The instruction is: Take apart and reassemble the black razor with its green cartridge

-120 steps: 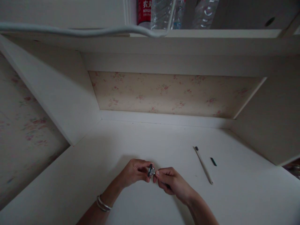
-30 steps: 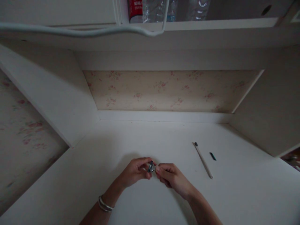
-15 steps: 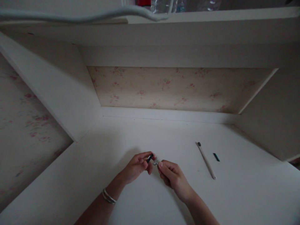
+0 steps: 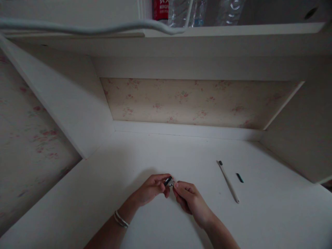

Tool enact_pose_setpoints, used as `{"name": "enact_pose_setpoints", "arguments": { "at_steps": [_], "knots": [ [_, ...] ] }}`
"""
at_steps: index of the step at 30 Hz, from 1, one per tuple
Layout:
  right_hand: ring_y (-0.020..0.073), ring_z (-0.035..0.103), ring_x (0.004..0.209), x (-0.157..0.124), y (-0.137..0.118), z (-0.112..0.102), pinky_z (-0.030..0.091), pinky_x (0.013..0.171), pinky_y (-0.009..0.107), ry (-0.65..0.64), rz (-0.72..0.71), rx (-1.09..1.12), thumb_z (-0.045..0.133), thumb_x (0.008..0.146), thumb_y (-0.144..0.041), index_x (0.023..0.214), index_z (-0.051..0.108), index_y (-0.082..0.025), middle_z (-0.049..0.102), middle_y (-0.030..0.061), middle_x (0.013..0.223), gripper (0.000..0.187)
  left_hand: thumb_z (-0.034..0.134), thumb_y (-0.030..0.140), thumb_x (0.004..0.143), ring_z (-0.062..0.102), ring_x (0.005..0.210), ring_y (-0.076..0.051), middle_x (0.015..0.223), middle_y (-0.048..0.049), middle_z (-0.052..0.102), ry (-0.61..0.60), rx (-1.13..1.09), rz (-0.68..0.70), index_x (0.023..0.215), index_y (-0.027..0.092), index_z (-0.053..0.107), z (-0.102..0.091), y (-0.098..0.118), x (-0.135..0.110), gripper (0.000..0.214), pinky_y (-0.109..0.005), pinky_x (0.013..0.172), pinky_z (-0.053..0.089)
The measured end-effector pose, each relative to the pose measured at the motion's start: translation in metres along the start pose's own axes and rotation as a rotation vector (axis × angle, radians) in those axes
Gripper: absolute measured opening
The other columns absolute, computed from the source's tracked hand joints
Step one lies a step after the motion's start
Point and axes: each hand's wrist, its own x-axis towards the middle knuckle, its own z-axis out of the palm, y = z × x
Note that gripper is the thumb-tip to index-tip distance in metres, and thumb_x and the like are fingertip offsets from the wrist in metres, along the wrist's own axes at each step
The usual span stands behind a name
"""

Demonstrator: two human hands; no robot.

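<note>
My left hand (image 4: pixel 149 189) pinches a small black piece (image 4: pixel 167 180) with a pale patch on it between thumb and fingers. A small shiny, silvery piece (image 4: pixel 171 183) is gripped between the thumb and bent fingers of my right hand (image 4: pixel 191 197). The two pieces meet or overlap between my fingertips, just above the white desktop (image 4: pixel 155 228); whether they are joined I cannot tell. To the right of my hands lies a slim white stick (image 4: pixel 228 183) with a dark tip. Beyond it rests a short dark strip (image 4: pixel 240 177).
White side panels stand left (image 4: pixel 75 103) and right (image 4: pixel 293 138). A shelf (image 4: pixel 181 45) crosses above, carrying clear plastic bottles (image 4: pixel 178 12) and a red package (image 4: pixel 160 9). A pale cable (image 4: pixel 103 28) runs along its front. Floral wallpaper (image 4: pixel 181 100) covers the back.
The shiny piece in my right hand has come up against the black piece, which has turned slightly. The view has tipped up a little, showing more of the shelf.
</note>
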Motion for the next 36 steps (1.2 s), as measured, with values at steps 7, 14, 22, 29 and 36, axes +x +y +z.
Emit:
{"name": "enact_pose_setpoints", "arguments": {
  "at_steps": [7,14,22,29,36],
  "knots": [
    [0.0053,0.018,0.036,-0.001,-0.003,0.001,0.010,0.033,0.020,-0.022,0.031,-0.011,0.053,0.082,-0.062,0.071,0.056,-0.016,0.032,-0.0090,0.046,0.048,0.073,0.057,0.062,0.046,0.063,-0.012,0.073,-0.0035,0.053,0.007,0.032,-0.011,0.093,0.009,0.064,-0.002,-0.001,0.000,0.058,-0.024,0.059,0.036],
    [0.0051,0.019,0.036,-0.001,-0.001,0.002,0.011,0.034,0.020,-0.005,0.016,-0.020,0.052,0.083,-0.061,0.072,0.057,-0.015,0.032,-0.0083,0.047,0.048,0.074,0.056,0.061,0.047,0.063,-0.012,0.074,-0.0039,0.055,0.002,0.050,-0.020,0.095,0.010,0.064,-0.002,0.002,0.001,0.059,-0.024,0.059,0.035],
    [0.0062,0.021,0.040,0.001,0.004,0.002,0.013,0.037,0.021,0.019,-0.039,-0.101,0.050,0.086,-0.059,0.069,0.055,-0.016,0.033,-0.0067,0.051,0.047,0.075,0.054,0.061,0.047,0.062,-0.011,0.075,-0.0036,0.055,0.026,0.074,0.001,0.095,0.011,0.064,-0.004,0.000,0.001,0.057,-0.022,0.058,0.034],
    [0.0087,0.028,0.047,0.000,0.006,0.001,0.019,0.043,0.023,0.074,-0.158,-0.293,0.045,0.091,-0.055,0.065,0.053,-0.016,0.033,-0.0051,0.054,0.047,0.078,0.053,0.056,0.045,0.060,-0.011,0.067,-0.0012,0.054,0.048,0.131,-0.010,0.092,0.010,0.065,-0.001,0.008,0.000,0.058,-0.021,0.056,0.032],
    [0.0096,0.029,0.051,-0.002,0.003,0.002,0.020,0.046,0.024,0.084,-0.208,-0.364,0.044,0.092,-0.052,0.067,0.055,-0.015,0.034,-0.0046,0.056,0.046,0.081,0.047,0.056,0.049,0.059,-0.011,0.067,-0.0011,0.057,0.074,0.153,-0.051,0.088,0.011,0.065,0.000,0.012,-0.001,0.051,-0.020,0.056,0.034]
  ]
}}
